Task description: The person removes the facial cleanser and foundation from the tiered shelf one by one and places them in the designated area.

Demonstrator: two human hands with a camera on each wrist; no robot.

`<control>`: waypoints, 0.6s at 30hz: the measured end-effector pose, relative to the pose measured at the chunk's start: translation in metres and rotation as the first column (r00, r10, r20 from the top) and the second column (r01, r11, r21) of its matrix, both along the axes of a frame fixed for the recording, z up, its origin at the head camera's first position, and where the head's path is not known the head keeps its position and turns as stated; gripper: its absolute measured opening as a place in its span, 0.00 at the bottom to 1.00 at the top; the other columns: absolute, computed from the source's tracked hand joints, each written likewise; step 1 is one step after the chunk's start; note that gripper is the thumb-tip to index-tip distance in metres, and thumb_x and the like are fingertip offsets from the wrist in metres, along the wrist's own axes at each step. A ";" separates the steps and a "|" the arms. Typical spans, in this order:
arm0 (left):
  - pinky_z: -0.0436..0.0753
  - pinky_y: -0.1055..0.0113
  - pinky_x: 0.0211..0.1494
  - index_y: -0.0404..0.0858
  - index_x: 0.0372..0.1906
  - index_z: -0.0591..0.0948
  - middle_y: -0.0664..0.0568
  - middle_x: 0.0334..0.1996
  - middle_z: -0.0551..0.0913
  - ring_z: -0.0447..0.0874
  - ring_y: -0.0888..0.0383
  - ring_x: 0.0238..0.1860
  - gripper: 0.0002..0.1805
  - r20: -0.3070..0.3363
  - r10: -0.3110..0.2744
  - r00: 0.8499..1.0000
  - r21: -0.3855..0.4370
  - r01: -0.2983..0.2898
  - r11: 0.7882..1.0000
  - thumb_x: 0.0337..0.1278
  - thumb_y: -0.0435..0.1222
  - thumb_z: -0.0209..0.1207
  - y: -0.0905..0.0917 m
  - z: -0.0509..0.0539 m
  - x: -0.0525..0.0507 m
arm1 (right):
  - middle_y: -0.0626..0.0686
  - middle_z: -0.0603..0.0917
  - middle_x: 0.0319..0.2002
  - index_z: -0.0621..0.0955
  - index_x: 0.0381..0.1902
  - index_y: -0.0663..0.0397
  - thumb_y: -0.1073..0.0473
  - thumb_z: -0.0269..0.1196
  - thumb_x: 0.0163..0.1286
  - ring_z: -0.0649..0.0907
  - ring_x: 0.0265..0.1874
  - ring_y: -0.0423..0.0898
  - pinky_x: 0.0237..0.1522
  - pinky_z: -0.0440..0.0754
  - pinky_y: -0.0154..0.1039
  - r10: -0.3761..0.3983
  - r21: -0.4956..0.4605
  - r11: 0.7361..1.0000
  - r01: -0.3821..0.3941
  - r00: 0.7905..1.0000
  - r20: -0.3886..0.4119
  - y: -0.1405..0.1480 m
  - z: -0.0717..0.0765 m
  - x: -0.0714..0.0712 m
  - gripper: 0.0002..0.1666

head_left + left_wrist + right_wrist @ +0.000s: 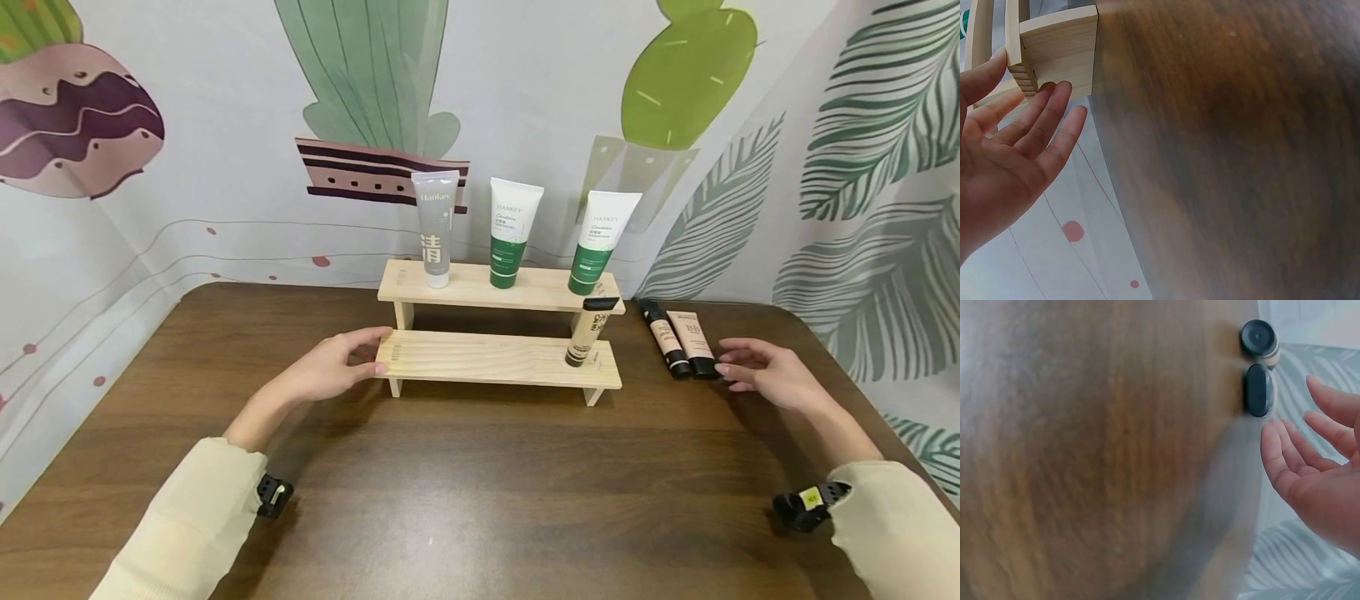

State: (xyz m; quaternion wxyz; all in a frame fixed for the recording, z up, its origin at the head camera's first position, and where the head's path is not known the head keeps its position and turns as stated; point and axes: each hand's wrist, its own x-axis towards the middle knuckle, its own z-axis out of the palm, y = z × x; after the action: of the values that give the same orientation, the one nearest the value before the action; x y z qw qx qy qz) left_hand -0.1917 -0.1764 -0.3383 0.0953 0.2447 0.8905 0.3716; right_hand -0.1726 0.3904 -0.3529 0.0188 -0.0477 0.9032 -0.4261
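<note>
Left hand [326, 365] pinches the wooden shelf [480, 358] at its nine o'clock, seemingly to steady it; right hand [774, 377], loose and empty, hangs just beside two tubes [686, 337] lying at the shelf's three o'clock.

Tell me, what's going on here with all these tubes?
A person's left hand holds the left end of the lower step of a wooden rack. Their right hand is beside a BB tube and a dark-ended tube lying on the table, holding neither. A grey tube and two white-and-green tubes stand on the upper step, and one beige tube on the lower.
</note>
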 end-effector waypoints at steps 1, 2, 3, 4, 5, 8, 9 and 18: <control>0.73 0.51 0.51 0.28 0.63 0.63 0.35 0.50 0.76 0.76 0.44 0.49 0.29 0.000 0.001 1.000 -0.001 -0.001 1.000 0.59 0.32 0.56 0.000 0.000 0.000 | 0.63 0.74 0.41 0.62 0.58 0.78 0.65 0.57 0.66 0.80 0.32 0.35 0.31 0.81 0.39 0.011 0.010 1.000 -0.011 1.000 -0.005 -0.001 0.002 0.000 0.29; 0.73 0.51 0.51 0.28 0.63 0.63 0.35 0.50 0.75 0.76 0.44 0.49 0.29 0.000 0.002 1.000 -0.001 -0.002 1.000 0.59 0.32 0.56 0.000 0.000 0.000 | 0.63 0.75 0.42 0.62 0.58 0.78 0.65 0.57 0.66 0.80 0.32 0.35 0.31 0.81 0.39 0.017 0.013 1.000 -0.017 1.000 -0.009 -0.001 0.004 0.001 0.28; 0.73 0.51 0.51 0.28 0.63 0.63 0.35 0.50 0.75 0.76 0.44 0.50 0.29 0.001 0.004 1.000 -0.003 -0.004 1.000 0.59 0.32 0.56 0.000 0.000 0.000 | 0.65 0.74 0.42 0.61 0.58 0.79 0.66 0.57 0.66 0.80 0.33 0.35 0.31 0.81 0.40 0.028 0.017 0.999 -0.028 0.999 -0.014 -0.002 0.005 0.001 0.28; 0.73 0.51 0.50 0.28 0.64 0.63 0.35 0.50 0.75 0.76 0.44 0.50 0.29 0.002 0.006 1.000 -0.006 -0.006 1.000 0.59 0.32 0.56 0.000 0.000 0.000 | 0.66 0.74 0.43 0.61 0.58 0.79 0.67 0.56 0.66 0.80 0.33 0.34 0.31 0.81 0.40 0.039 0.019 0.999 -0.039 0.999 -0.019 -0.003 0.007 0.002 0.28; 0.73 0.51 0.50 0.28 0.64 0.63 0.35 0.50 0.75 0.76 0.44 0.50 0.29 0.003 0.005 1.000 -0.007 -0.005 1.000 0.59 0.32 0.56 0.000 0.000 0.000 | 0.66 0.74 0.43 0.61 0.58 0.79 0.67 0.56 0.66 0.80 0.33 0.33 0.31 0.81 0.40 0.052 0.019 0.999 -0.051 0.998 -0.022 -0.004 0.009 0.002 0.28; 0.73 0.51 0.50 0.28 0.64 0.63 0.35 0.50 0.75 0.76 0.44 0.50 0.29 0.007 0.002 1.000 -0.008 -0.002 1.000 0.59 0.33 0.56 0.000 0.000 0.000 | 0.59 0.77 0.42 0.64 0.57 0.76 0.67 0.57 0.65 0.79 0.33 0.32 0.31 0.81 0.39 0.061 0.017 0.998 -0.060 0.998 -0.029 -0.009 0.014 0.004 0.27; 0.73 0.51 0.50 0.28 0.64 0.63 0.35 0.50 0.75 0.76 0.44 0.50 0.29 0.008 0.003 1.000 -0.009 -0.003 1.000 0.59 0.32 0.56 0.000 0.000 0.000 | 0.55 0.78 0.41 0.64 0.57 0.75 0.66 0.58 0.65 0.79 0.33 0.31 0.30 0.81 0.39 0.071 0.012 0.997 -0.071 0.997 -0.036 -0.012 0.016 0.004 0.26; 0.73 0.52 0.50 0.27 0.63 0.63 0.35 0.50 0.76 0.75 0.45 0.50 0.29 0.006 -0.004 1.000 -0.002 0.004 1.000 0.59 0.32 0.56 0.000 -0.001 -0.001 | 0.46 0.78 0.38 0.71 0.53 0.65 0.65 0.61 0.62 0.81 0.31 0.36 0.29 0.80 0.38 0.143 0.026 0.990 -0.141 0.984 -0.106 -0.042 0.031 0.007 0.22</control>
State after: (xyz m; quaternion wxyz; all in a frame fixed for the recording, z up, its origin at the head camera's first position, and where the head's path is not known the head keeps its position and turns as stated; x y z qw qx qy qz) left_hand -0.1924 -0.1768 -0.3391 0.0991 0.2454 0.8899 0.3715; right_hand -0.1659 0.3488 -0.3220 0.0008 -0.1347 0.9011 -0.4121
